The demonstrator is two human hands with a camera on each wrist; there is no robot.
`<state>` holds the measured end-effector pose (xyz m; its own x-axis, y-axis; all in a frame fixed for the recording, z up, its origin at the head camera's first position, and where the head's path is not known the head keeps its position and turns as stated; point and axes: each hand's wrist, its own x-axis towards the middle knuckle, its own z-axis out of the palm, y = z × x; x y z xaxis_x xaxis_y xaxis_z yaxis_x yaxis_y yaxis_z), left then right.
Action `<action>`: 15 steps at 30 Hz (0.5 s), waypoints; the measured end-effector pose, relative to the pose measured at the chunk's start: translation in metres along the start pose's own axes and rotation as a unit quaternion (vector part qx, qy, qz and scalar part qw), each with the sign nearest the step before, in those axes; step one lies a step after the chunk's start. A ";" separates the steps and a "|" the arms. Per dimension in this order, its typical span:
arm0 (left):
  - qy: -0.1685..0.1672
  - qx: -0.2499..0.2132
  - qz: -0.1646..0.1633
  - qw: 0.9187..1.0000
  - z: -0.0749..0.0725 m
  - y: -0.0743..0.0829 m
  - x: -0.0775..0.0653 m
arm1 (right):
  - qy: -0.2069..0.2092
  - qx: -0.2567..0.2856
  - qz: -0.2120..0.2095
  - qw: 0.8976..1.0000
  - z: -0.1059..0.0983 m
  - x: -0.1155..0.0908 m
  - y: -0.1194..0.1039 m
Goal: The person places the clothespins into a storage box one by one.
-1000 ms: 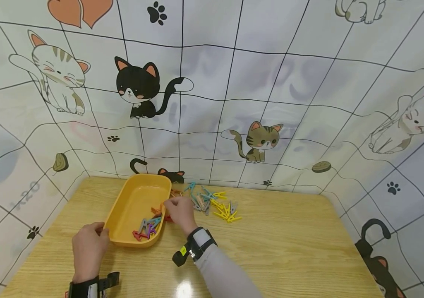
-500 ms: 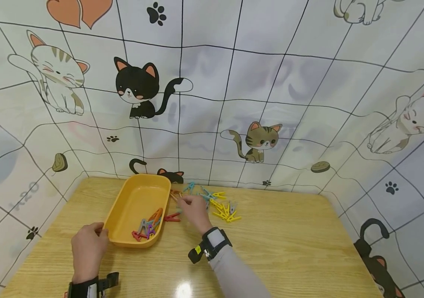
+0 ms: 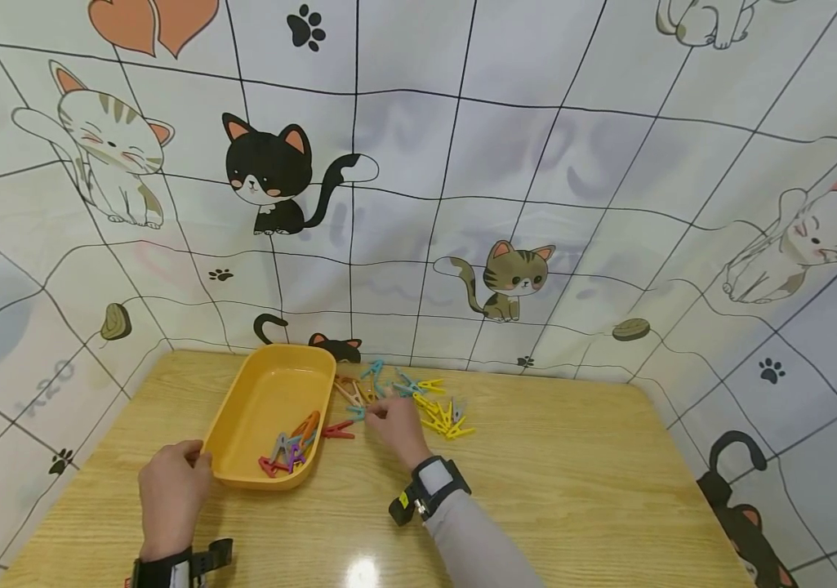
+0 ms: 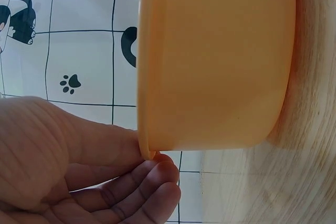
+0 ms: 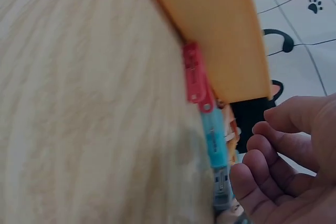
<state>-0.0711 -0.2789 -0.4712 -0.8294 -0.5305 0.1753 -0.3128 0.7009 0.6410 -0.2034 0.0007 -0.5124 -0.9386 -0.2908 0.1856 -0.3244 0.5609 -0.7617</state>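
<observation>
My left hand [image 3: 174, 494] pinches the near-left rim of a yellow-orange plastic tray [image 3: 264, 392], thumb on one side and fingertips on the other in the left wrist view. Several clothespins [image 3: 289, 453] in red, grey, blue, purple and orange lie at the tray's near right end. My right hand [image 3: 398, 426] is over the loose clothespins to the right of the tray, fingers loosely bent with nothing between them. In the right wrist view a red clothespin [image 5: 194, 74] lies against the tray's outer wall, followed by a light blue clothespin [image 5: 214, 137] and a grey clothespin [image 5: 221, 187].
Yellow clothespins [image 3: 447, 420] lie in a cluster beyond my right hand. Blue clothespins [image 3: 405, 384] and brownish clothespins [image 3: 350, 392] are spread behind it. The wooden table [image 3: 550, 474] ends at a cat-print cloth [image 3: 403, 229] along the back and sides.
My right hand has left the tray's right rim and moved right over the loose clothespins. An orange clothespin now lies in the tray. My left hand stays on the rim.
</observation>
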 end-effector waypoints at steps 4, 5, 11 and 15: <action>0.002 -0.001 0.004 1.000 0.000 0.000 -0.001 | -0.020 -0.023 -0.002 1.000 0.004 -0.002 0.002; 0.002 -0.002 0.005 1.000 -0.001 0.000 -0.001 | -0.026 -0.030 -0.005 0.999 0.005 -0.003 0.002; 0.000 -0.003 0.007 1.000 -0.001 0.001 -0.002 | -0.053 -0.042 -0.002 0.998 0.012 -0.003 0.002; 0.000 -0.006 0.007 1.000 -0.002 0.001 -0.002 | -0.065 -0.062 -0.013 0.996 0.018 -0.002 0.002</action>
<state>-0.0687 -0.2780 -0.4697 -0.8337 -0.5209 0.1836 -0.2962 0.7022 0.6474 -0.1998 -0.0112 -0.5251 -0.9093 -0.3999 0.1152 -0.3673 0.6409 -0.6740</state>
